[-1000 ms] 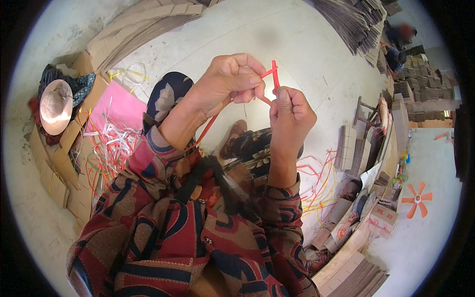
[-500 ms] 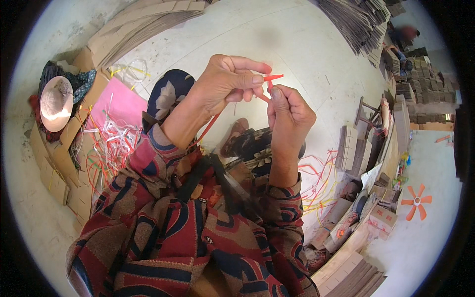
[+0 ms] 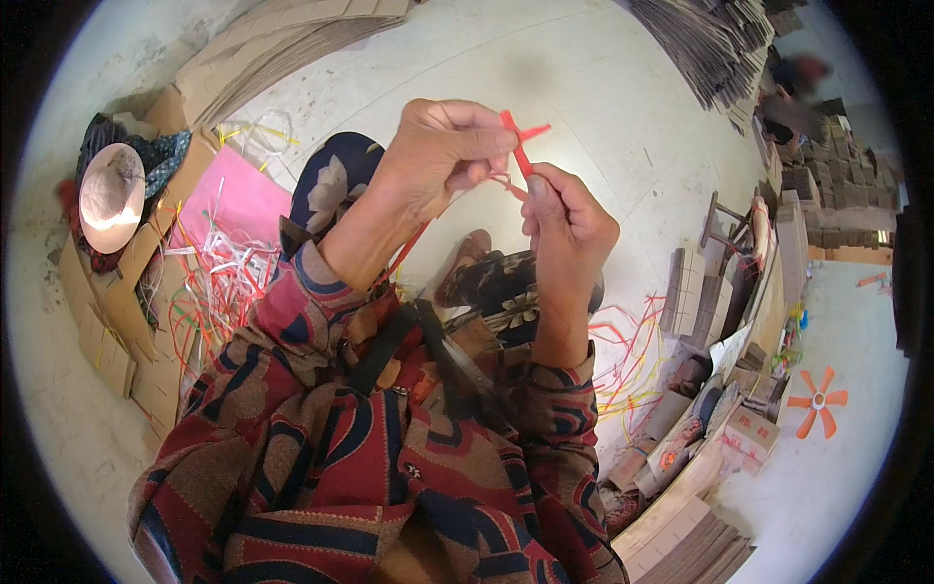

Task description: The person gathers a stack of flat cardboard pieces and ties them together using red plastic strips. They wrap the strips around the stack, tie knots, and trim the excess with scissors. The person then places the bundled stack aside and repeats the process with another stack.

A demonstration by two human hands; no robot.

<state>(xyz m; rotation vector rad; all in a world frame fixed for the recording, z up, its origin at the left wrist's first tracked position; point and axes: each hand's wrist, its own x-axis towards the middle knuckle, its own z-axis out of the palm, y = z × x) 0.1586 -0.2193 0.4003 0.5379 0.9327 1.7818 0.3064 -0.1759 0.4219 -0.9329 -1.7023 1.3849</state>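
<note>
Above my lap, my left hand (image 3: 449, 146) pinches a flat red plastic strap (image 3: 519, 150) between thumb and fingers. One short end of the strap crosses over the other part and sticks out to the right. Just below and to the right, my right hand (image 3: 567, 216) grips the strap's lower stretch between thumb and bent forefinger. A loop of the same strap hangs between the two hands, partly hidden by fingers. More red strap runs down behind my left wrist toward my lap.
A heap of red, white and yellow straps (image 3: 222, 282) lies at the left by a pink sheet (image 3: 233, 200). A straw hat (image 3: 112, 200) rests on cardboard there. Flat cardboard stacks (image 3: 292, 49) stand far left and far right. Loose straps (image 3: 628, 360) lie right of my legs.
The strap between my hands has turned from mostly sideways to a crossed shape, with a longer piece now running from the left fingertips down to the right thumb. My left hand has shifted slightly up.
</note>
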